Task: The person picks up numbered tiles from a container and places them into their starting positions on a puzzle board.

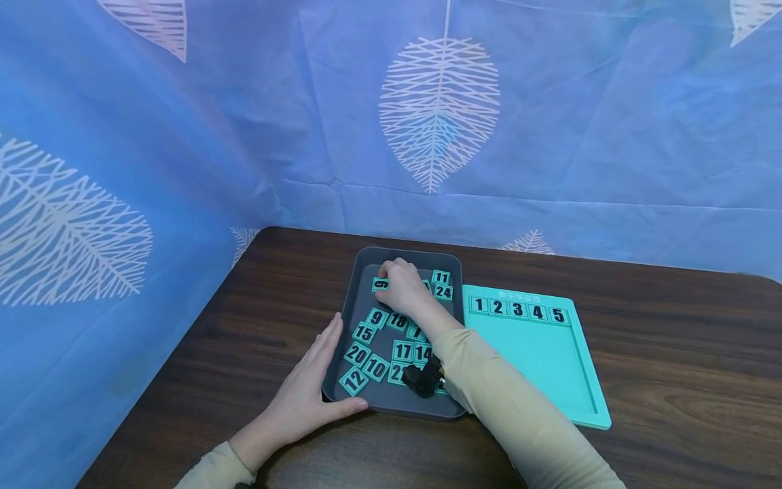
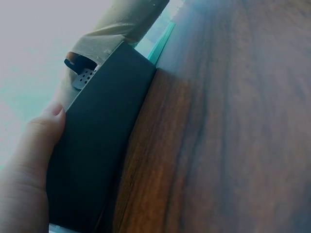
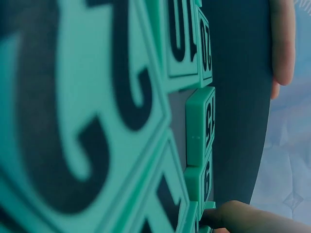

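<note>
In the far left part of the tray (image 1: 415, 409) lies the tile (image 1: 379, 284), pinched at its edges by the bent thumb and finger of my right hand (image 1: 402, 286). My left hand (image 1: 307, 385), thumb and fingers spread apart, rests against the tray's near left corner. I judge the tile light, stiff and sturdy, its smooth face apt to slip; two opposite sides should give the best hold.
</note>
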`<state>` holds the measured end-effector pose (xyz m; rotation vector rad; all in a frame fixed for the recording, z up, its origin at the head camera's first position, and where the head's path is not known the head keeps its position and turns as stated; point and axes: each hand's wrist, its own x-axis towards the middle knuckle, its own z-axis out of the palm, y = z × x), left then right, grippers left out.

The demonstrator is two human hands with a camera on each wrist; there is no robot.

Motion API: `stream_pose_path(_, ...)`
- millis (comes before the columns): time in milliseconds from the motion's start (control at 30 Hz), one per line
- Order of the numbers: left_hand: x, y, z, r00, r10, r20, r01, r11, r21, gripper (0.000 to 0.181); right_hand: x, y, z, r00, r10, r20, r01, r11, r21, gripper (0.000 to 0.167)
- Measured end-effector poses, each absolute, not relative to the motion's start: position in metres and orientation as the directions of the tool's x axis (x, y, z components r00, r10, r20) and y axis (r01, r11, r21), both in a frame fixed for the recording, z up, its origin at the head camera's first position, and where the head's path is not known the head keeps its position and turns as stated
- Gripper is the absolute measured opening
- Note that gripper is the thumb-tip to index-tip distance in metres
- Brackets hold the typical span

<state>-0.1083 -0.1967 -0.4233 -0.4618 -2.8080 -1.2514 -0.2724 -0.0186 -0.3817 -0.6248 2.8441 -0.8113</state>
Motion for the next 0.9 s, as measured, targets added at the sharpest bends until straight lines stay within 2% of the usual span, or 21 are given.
stream_pose_path(233, -0.1083, -0.1966, -0.4229, -0.958, 0.25, 0.137, 0.269, 0.634, 0.725, 0.111, -0.2699, -0.0179, -0.3812, -0.886, -0.464, -0.013, -0.384, 0.748, -0.54, 0.031)
stream_pose_path(400, -0.1086, -0.196, -0.4224, -0.954, 0.255, 0.159, 0.288, 0.62, 0.73, 0.11, -0.2691, -0.0173, -0.3806, -0.875, -0.484, 0.014, -0.411, 0.726, -0.551, 0.044)
stream_pose_path(533, -0.1086, -0.1958, -0.4222, -0.952, 0.255, 0.169, 0.295, 0.618, 0.729, 0.11, -0.2696, -0.0174, -0.3808, -0.897, -0.441, 0.027, -0.372, 0.721, -0.585, 0.035)
stream_pose_path(700, -0.1092, -0.1956, -0.4225, -0.951, 0.256, 0.172, 0.298, 0.624, 0.722, 0.11, -0.2696, -0.0169, -0.3815, -0.911, -0.413, 0.015, -0.353, 0.759, -0.547, 0.046)
stream_pose_path(900, -0.1081, -0.1952, -0.422, -0.956, 0.249, 0.155, 0.281, 0.628, 0.726, 0.11, -0.2669, -0.0164, -0.3789, -0.897, -0.441, -0.019, -0.357, 0.75, -0.557, 0.038)
